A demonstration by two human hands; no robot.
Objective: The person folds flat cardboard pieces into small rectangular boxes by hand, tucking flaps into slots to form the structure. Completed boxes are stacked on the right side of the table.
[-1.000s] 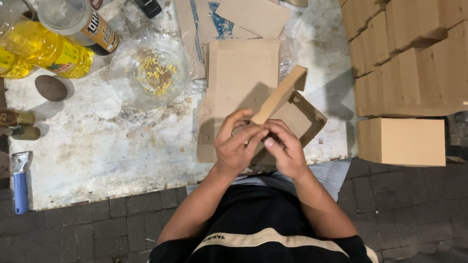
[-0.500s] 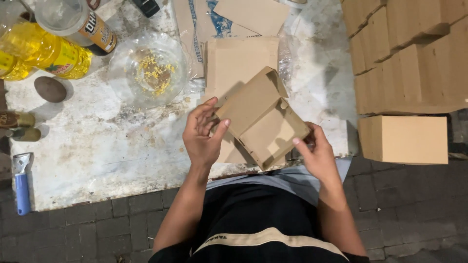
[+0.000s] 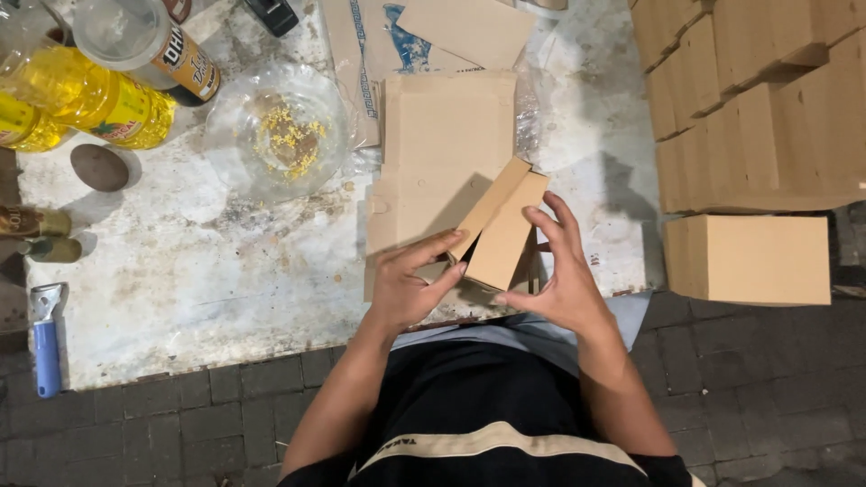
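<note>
The left hand [image 3: 410,287] grips the small brown cardboard box [image 3: 503,225] from its left side, with the fingers closed on the lower edge of the box. The right hand [image 3: 557,275] holds the same box from the right, with the fingers spread and curved around its side. The box is tilted and lifted a little above the surface [image 3: 180,271], at the near edge, just in front of the person's body.

Under the box lies a stack of flat cardboard sheets [image 3: 442,144], which goes toward 12 o'clock. At 10 o'clock from the hands there is a clear glass bowl [image 3: 275,131] with some yellow bits inside. Further at 10 o'clock lie bottles of yellow oil [image 3: 86,99]. At 3 o'clock from the box, a finished box [image 3: 749,257] stands alone, and behind it, at 2 o'clock, many folded boxes [image 3: 758,90] are piled. A blue-handled scraper [image 3: 43,338] lies at 9 o'clock, well apart from the hands.
</note>
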